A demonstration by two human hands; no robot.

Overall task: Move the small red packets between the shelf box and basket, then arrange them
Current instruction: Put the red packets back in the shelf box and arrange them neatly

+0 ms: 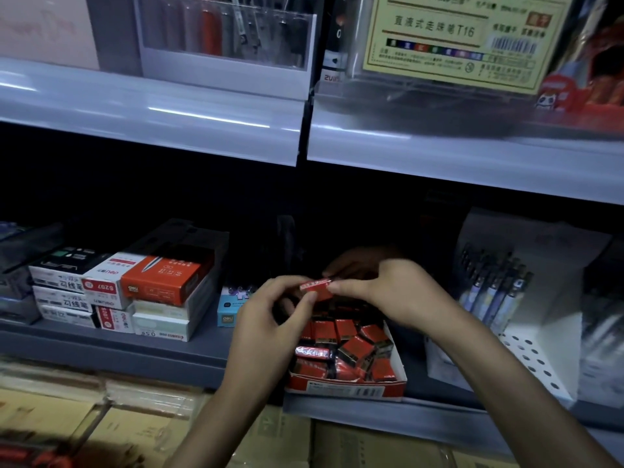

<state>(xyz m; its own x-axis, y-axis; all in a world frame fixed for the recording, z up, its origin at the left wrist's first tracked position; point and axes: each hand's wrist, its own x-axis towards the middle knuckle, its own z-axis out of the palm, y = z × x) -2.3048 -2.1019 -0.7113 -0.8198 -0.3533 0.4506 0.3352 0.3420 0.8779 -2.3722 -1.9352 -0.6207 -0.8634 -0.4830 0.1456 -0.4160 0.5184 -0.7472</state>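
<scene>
A small red packet point(316, 286) is held just above the shelf box point(344, 388), which stands at the front of the lower shelf. My left hand point(270, 312) pinches the packet's left end and my right hand point(388, 288) pinches its right end. The open red and white box is filled with several red and black packets point(351, 349) lying in a loose heap. No basket is in view.
Stacked red and white stationery boxes point(148, 288) sit to the left, a light blue box point(233, 305) beside my left hand. A white display of pens point(499, 298) stands to the right. The upper shelf edge point(304, 130) overhangs. Cardboard cartons point(135, 427) lie below.
</scene>
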